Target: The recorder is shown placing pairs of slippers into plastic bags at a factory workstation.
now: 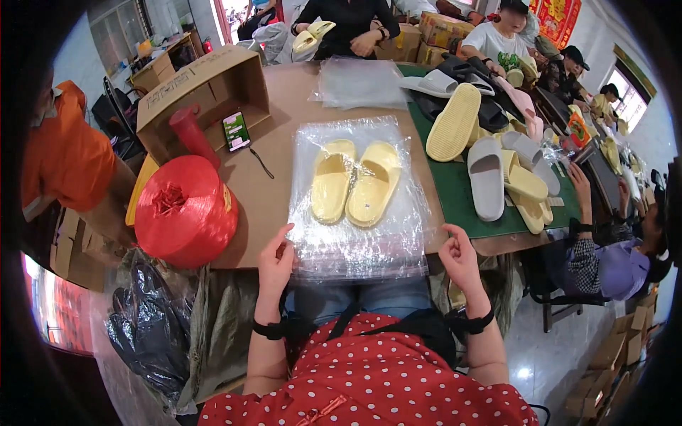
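A pair of pale yellow slippers (329, 181) lies side by side on a stack of clear plastic bags (362, 248) in front of me, toes pointing away. Whether the slippers are inside the top bag or on it, I cannot tell. My left hand (276, 261) is beside the bags' near left corner, index finger stretched out and the others loosely bent, holding nothing. Just off the near right corner, my right hand (460, 259) is raised with its fingers half bent and apart, and nothing shows in it. Both wrists wear black bands.
On the left stand a big red roll of plastic twine (186, 213), a phone (236, 131) and an open cardboard box (206, 99). Grey, yellow and black slippers (486, 177) pile up on the green mat (444, 192) at right. More clear bags (359, 84) lie across the table. Other people work around it.
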`<state>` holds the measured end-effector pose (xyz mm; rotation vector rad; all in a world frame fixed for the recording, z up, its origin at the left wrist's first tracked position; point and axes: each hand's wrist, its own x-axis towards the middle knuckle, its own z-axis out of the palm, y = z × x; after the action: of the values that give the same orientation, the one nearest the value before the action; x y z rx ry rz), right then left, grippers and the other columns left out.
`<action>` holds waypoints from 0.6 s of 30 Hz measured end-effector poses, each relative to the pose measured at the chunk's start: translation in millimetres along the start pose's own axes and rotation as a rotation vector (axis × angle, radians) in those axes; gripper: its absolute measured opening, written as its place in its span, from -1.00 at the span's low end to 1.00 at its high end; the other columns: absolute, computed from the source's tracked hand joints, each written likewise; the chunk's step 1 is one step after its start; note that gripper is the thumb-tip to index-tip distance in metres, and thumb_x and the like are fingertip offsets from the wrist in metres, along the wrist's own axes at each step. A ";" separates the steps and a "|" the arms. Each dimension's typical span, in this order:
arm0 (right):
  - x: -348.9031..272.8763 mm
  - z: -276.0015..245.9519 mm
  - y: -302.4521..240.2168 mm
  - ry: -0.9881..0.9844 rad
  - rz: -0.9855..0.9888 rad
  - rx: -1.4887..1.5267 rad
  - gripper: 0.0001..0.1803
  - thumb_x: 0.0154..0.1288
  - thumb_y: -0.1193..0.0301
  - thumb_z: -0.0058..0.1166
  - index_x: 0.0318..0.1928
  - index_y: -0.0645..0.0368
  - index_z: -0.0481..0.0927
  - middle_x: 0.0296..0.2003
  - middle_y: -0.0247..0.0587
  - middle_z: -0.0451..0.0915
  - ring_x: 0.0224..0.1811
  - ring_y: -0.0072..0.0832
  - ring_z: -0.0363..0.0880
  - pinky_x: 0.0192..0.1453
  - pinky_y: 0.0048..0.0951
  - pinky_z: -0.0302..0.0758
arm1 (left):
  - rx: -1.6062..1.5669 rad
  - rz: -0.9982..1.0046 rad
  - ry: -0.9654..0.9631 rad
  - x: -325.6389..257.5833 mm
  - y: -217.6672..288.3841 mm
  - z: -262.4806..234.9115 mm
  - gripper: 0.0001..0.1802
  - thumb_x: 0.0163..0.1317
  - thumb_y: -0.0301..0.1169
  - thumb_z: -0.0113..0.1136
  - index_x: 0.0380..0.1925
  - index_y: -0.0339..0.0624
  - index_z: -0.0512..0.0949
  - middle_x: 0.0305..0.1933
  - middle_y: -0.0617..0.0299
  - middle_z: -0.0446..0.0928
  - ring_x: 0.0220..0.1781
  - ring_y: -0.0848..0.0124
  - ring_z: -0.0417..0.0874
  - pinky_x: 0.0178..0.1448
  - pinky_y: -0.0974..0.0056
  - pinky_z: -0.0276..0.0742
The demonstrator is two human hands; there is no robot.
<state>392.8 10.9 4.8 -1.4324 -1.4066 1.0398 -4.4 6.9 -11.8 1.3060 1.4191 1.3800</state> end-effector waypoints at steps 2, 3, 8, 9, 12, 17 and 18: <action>-3.4 9.5 -25.3 0.073 -0.375 -0.420 -0.36 0.13 0.62 0.09 0.28 0.08 0.42 -0.20 -0.19 0.54 -0.40 -0.40 0.48 -0.25 -0.43 0.51 | -0.012 -0.004 -0.010 -0.5 -3.9 -1.4 -0.62 0.35 -0.59 0.05 0.17 -0.22 0.55 -0.45 0.39 0.48 -0.49 0.65 0.48 -0.42 0.49 0.43; -1.2 12.9 -29.4 0.071 -0.375 -0.416 -0.36 0.13 0.62 0.09 0.28 0.08 0.42 -0.20 -0.19 0.54 -0.40 -0.40 0.48 -0.25 -0.43 0.51 | -0.025 -0.004 -0.022 -0.9 -4.2 -3.0 -0.63 0.36 -0.59 0.06 0.15 -0.24 0.55 -0.44 0.39 0.48 -0.49 0.65 0.48 -0.41 0.49 0.43; 8.6 14.5 -36.0 -0.221 -0.663 -0.633 -0.48 0.08 0.63 0.15 0.08 -0.05 0.62 0.25 -0.14 0.50 -0.08 -0.25 0.64 0.01 -0.32 0.58 | 0.004 0.037 -0.106 -1.7 -9.9 -12.1 -0.67 0.35 -0.63 0.01 0.06 -0.23 0.61 -0.34 0.33 0.49 -0.44 0.63 0.48 -0.35 0.49 0.44; 11.8 12.8 -34.0 -0.285 -0.788 -0.639 -0.53 0.08 0.62 0.15 0.04 -0.02 0.64 0.24 -0.19 0.52 -0.04 -0.25 0.65 0.04 -0.33 0.58 | 0.036 0.085 -0.145 -1.3 -11.5 -16.1 -0.66 0.33 -0.66 -0.01 0.03 -0.24 0.62 -0.27 0.29 0.52 -0.42 0.61 0.50 -0.32 0.48 0.45; 14.1 11.5 -26.3 -0.269 -0.679 -0.481 -0.71 0.19 0.61 0.13 -0.08 0.10 0.66 0.06 -0.20 0.65 -0.02 -0.19 0.66 0.07 -0.32 0.58 | 0.209 0.297 -0.260 -0.8 -8.0 -29.3 -0.63 0.23 -0.70 -0.02 -0.03 -0.26 0.63 -0.16 0.19 0.53 -0.33 0.49 0.55 -0.23 0.40 0.48; 17.3 12.9 -5.6 -0.146 -0.289 -0.087 -0.87 0.38 0.56 0.04 -0.16 0.26 0.66 -0.17 -0.19 0.72 -0.20 -0.50 0.67 -0.07 -0.49 0.56 | 0.387 0.390 -0.269 -14.3 12.3 -17.7 -0.66 0.11 -0.65 0.13 -0.10 -0.23 0.65 -0.05 0.10 0.54 -0.07 0.21 0.52 -0.04 0.24 0.48; 19.2 14.4 -3.1 -0.146 -0.289 -0.087 -0.87 0.38 0.56 0.04 -0.16 0.26 0.66 -0.17 -0.19 0.72 -0.20 -0.50 0.67 -0.07 -0.49 0.56 | 0.456 0.428 -0.237 -16.3 16.1 -13.8 -0.70 0.09 -0.63 0.19 -0.14 -0.21 0.67 -0.03 0.11 0.53 -0.04 0.18 0.50 -0.01 0.20 0.48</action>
<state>378.5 30.4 3.6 -1.1869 -1.7242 0.9204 -12.0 -13.6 3.7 2.0930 1.3854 1.1368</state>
